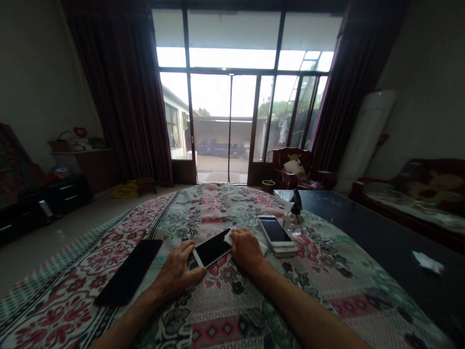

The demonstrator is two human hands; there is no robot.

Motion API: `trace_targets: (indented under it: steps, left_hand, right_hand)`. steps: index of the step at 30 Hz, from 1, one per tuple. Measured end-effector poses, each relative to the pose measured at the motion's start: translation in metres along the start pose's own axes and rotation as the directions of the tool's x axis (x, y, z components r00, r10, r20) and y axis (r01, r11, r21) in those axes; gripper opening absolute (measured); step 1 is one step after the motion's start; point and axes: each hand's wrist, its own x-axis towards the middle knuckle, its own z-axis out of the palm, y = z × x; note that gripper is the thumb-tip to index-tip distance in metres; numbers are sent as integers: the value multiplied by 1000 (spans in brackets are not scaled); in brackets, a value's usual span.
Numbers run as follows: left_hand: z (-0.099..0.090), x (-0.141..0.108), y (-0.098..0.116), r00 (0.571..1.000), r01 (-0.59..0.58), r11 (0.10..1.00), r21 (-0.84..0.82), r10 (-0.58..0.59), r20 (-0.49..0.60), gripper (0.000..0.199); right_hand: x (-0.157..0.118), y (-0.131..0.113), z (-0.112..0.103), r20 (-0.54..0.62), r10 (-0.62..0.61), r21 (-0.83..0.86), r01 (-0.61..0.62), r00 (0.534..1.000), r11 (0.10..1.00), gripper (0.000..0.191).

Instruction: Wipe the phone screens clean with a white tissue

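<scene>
A white-framed smartphone (213, 248) with a dark screen lies at a slant on the flowered tablecloth. Its left end is gripped between the thumb and fingers of my left hand (179, 266). My right hand (247, 248) is closed on a white tissue (228, 237), pressed against the phone's right end; most of the tissue is hidden under the fingers. Right of that hand is a stack of white phones (278, 236), the top one face up. Behind the stack stands a clear spray bottle (295, 215) with a black nozzle. To the left lies a flat black slab (130, 272), like a large screen.
The flowered cloth (218, 310) covers the surface under my hands. A dark glossy tabletop (366, 232) adjoins on the right, with a crumpled tissue (428, 262) on it. Farther off are a wooden armchair (295, 167), a sofa (417, 189) and glass doors (221, 126).
</scene>
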Motion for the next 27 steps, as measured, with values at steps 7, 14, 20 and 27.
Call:
trace_targets:
  steps: [7, 14, 20, 27]
  left_hand:
    - [7, -1, -5, 999, -26, 1000, -10, 26, -36, 56]
    - [12, -2, -12, 998, -39, 999, -10, 38, -41, 60]
    - [6, 0, -8, 999, -44, 999, -28, 43, -27, 58]
    - [5, 0, -6, 999, -39, 999, -16, 39, -18, 59]
  right_hand:
    - [-20, -35, 6, 55, -213, 47, 210, 976, 977, 30]
    - [-25, -45, 8, 64, -418, 130, 408, 906, 904, 23]
    - [-2, -12, 3, 62, -157, 14, 156, 986, 988, 22]
    - [6, -10, 6, 44, -84, -32, 85, 996, 996, 24]
